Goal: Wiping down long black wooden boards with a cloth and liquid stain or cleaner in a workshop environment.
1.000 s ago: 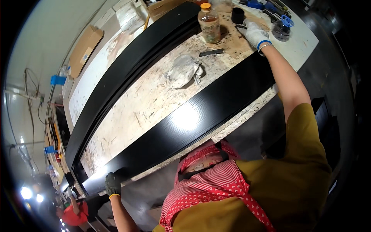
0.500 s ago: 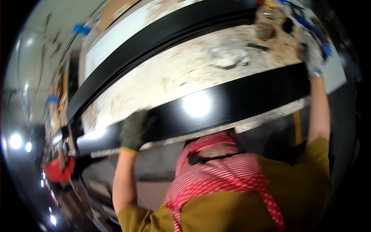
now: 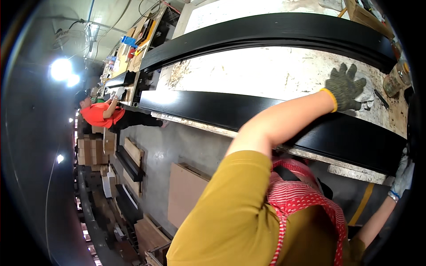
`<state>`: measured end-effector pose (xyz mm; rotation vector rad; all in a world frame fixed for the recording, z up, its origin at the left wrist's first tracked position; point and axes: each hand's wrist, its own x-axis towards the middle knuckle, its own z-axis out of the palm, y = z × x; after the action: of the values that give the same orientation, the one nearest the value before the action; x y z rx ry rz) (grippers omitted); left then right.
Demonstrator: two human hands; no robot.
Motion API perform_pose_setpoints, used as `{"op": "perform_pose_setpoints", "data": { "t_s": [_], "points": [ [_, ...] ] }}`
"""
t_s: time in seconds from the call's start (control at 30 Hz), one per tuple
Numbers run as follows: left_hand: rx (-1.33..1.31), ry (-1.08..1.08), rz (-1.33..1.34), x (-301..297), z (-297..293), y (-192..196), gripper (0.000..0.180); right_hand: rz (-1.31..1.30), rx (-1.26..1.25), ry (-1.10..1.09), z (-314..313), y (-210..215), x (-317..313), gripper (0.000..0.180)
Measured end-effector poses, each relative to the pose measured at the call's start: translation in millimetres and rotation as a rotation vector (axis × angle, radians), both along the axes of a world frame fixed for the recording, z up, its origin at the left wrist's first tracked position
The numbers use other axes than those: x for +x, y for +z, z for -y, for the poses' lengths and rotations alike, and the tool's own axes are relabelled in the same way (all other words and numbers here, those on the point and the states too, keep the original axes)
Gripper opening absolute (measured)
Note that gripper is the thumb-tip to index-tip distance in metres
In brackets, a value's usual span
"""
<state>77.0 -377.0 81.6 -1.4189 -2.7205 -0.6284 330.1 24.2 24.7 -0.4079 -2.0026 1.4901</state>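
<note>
Black panel (image 3: pixel 199 106) material lay lengthwise along the near edge of the worktop (image 3: pixel 239 66), with a black moulding (image 3: pixel 266 31) beyond it. The green-gloved left hand (image 3: pixel 346 87), fingers spread, overlapped a crumpled white rag (image 3: pixel 367 93), contact indeterminate. Farther right stood a jar (image 3: pixel 395 82); the white-gloved right hand (image 3: pixel 403 175), well apart from the left, was at the panel's right end, grip not discernible.

Left hand (image 3: pixel 346 91) splayed wide; right hand (image 3: pixel 402 176) lower.

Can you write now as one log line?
left hand: open, at white rag, contact unclear | right hand: at right end of near black board | bottle: right of rag
</note>
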Motion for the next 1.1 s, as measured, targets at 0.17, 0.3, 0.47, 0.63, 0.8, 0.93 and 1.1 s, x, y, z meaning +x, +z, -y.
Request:
{"op": "perform_pose_setpoints", "data": {
  "t_s": [0.17,0.3,0.47,0.63,0.8,0.93,1.1],
  "points": [
    [-0.167,0.052,0.15,-13.9,-63.6,-28.1,0.053,0.19,0.248,-0.049,17.5,-30.6,31.9,0.049],
    [-0.007,0.116,0.007,-43.7,-95.5,-67.0,0.026,0.044,-0.451,-0.045,31.5,-28.6,31.8,0.054],
    [0.198,0.033,0.009,-10.5,-0.5,31.6,0.023,0.094,0.236,0.018,145.5,19.4,7.4,0.049],
    [0.117,-0.044,-0.232,72.3,81.8,1.9,0.045,0.081,0.392,0.081,210.7,26.7,-41.8,0.05],
    [-0.071,-0.12,-0.076,88.0,115.3,-4.5,0.058,0.207,-0.333,0.062,193.5,-6.3,-50.9,0.054],
    [-0.057,-0.088,0.141,86.0,105.0,29.7,0.061,0.151,-0.1,-0.028,207.6,0.5,-55.6,0.041],
    [0.161,0.083,0.122,81.3,83.6,-16.4,0.05,-0.038,-0.469,-0.093,219.1,-6.0,-77.4,0.034]
  ]
}}
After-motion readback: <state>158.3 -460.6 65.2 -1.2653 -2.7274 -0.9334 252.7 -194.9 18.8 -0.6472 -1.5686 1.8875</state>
